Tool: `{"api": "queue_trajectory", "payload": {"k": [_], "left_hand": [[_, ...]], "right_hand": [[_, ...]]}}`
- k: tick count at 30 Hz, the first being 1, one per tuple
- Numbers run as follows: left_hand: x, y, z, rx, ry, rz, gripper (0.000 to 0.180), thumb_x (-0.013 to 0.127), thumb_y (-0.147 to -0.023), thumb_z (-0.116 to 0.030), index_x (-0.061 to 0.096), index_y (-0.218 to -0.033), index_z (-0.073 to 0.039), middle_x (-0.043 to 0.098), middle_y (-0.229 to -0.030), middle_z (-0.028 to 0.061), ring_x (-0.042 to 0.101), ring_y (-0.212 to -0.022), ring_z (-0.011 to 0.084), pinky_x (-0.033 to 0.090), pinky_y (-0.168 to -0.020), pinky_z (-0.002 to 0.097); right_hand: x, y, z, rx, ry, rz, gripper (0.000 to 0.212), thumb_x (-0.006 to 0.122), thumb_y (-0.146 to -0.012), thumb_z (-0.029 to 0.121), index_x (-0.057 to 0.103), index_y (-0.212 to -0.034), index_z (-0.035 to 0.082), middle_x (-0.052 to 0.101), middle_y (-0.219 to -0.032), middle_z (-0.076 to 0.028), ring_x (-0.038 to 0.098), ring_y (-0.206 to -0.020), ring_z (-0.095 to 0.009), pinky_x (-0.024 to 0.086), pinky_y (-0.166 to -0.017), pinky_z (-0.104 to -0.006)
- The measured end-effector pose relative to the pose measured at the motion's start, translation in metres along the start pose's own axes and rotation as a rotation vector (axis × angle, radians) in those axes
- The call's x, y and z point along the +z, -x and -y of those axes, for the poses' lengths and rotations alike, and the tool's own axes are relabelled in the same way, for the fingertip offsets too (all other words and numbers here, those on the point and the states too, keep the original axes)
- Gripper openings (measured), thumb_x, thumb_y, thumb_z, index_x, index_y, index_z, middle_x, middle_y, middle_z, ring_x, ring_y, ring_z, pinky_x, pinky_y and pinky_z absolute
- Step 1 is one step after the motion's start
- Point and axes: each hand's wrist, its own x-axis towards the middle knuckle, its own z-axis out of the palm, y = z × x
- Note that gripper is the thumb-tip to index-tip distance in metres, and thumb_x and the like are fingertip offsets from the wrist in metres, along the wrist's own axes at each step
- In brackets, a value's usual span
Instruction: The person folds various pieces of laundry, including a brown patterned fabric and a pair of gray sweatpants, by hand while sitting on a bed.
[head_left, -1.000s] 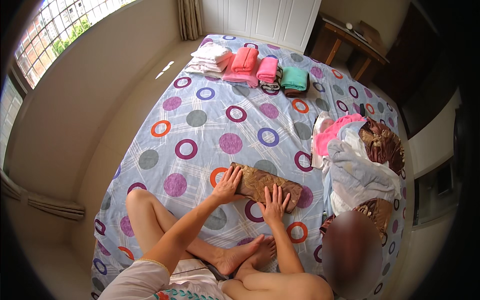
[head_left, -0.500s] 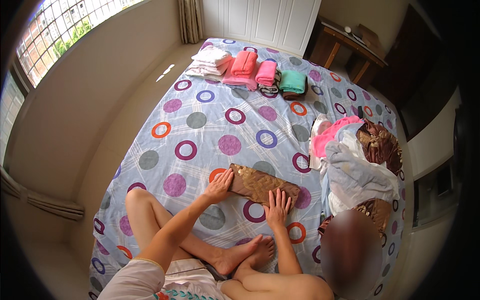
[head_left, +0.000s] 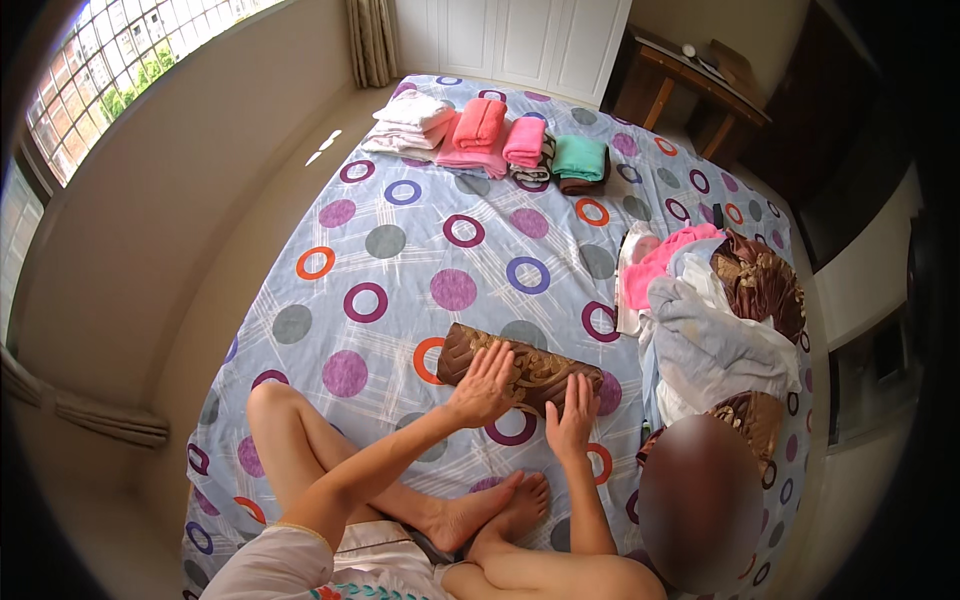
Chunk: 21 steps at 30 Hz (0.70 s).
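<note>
In front of my crossed legs lies a folded brown cloth [head_left: 535,368] with a gold floral pattern, a long narrow bundle slanting down to the right. My left hand [head_left: 484,387] is over its near side, left of the middle, fingers straight and close together. Beside the bundle's right end is my right hand [head_left: 573,415], its fingers stretched out and the tips at the cloth. Neither hand is closed round anything. Whether the left palm presses on the cloth or hovers just above it, I cannot tell.
Folded stacks stand at the bed's far end: white cloths [head_left: 412,122], pink ones [head_left: 480,130] and a green one [head_left: 580,157] on brown. To the right is a loose heap with a grey cloth [head_left: 715,325] and brown patterned fabric [head_left: 757,280]. A blurred oval hides the near right.
My left hand has moved right from the bundle's left end onto its near side. My right hand has shifted slightly. The bundle looks rounder, its left end now uncovered.
</note>
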Motion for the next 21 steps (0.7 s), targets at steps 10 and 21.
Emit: {"api": "queue_trajectory", "payload": {"k": [10, 21], "left_hand": [[0.050, -0.010, -0.004, -0.025, -0.123, -0.004, 0.061, 0.040, -0.082, -0.033, 0.024, -0.133, -0.004, 0.019, -0.139, 0.0159, 0.011, -0.130, 0.0319, 0.008, -0.106, 0.0420], [0.043, -0.009, 0.016, -0.056, -0.115, -0.025, 0.056, 0.036, -0.083, -0.031, 0.030, -0.130, 0.000, 0.027, -0.137, 0.0136, 0.018, -0.130, 0.0261, 0.009, -0.105, 0.0423]], "right_hand": [[0.063, -0.036, 0.025, -0.143, -0.052, 0.102, 0.055, 0.033, -0.087, 0.043, 0.032, -0.131, 0.010, 0.031, -0.133, -0.014, 0.025, -0.125, -0.030, 0.010, -0.101, -0.0524], [0.077, -0.036, 0.013, -0.127, 0.080, 0.121, 0.051, 0.032, -0.089, 0.041, 0.033, -0.131, 0.011, 0.027, -0.138, -0.009, 0.021, -0.127, -0.031, 0.009, -0.103, -0.0472]]}}
